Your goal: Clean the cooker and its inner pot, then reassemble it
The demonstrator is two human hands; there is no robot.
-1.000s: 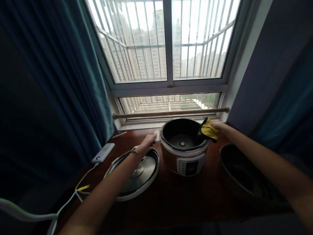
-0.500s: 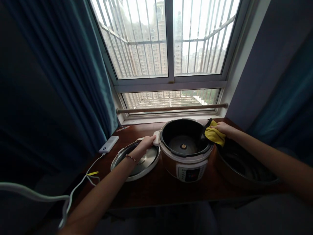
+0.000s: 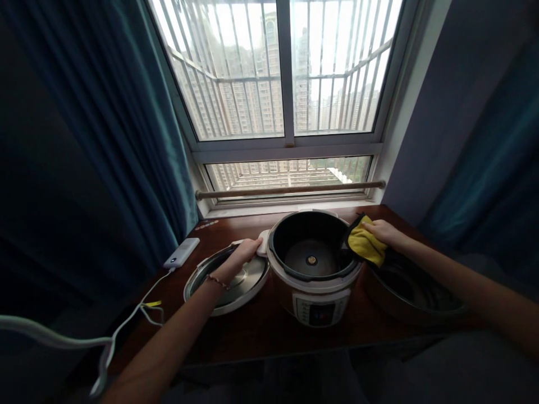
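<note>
An electric pressure cooker (image 3: 286,292) stands lidless on the table, its dark inside and a small round part at the bottom showing. My left hand (image 3: 248,248) is closed around the cooker's white side handle (image 3: 264,243). On the other side my right hand (image 3: 385,233) grips a yellow cloth (image 3: 365,243) with a dark edge, which hangs at the cooker's right rim. Left of the cooker lies its round lid (image 3: 248,289), inner metal side up, partly covered by my left forearm. A dark pot (image 3: 391,300) sits to the right, under my right forearm.
A white power bank (image 3: 182,253) with a white cable (image 3: 145,297) lies at the table's left edge. The wooden table (image 3: 240,339) stands against a barred window (image 3: 290,143). Blue curtains (image 3: 126,129) hang on both sides.
The view has shifted slightly, so everything sits a little lower and further left. Both hands keep their holds on the handle and the cloth.
</note>
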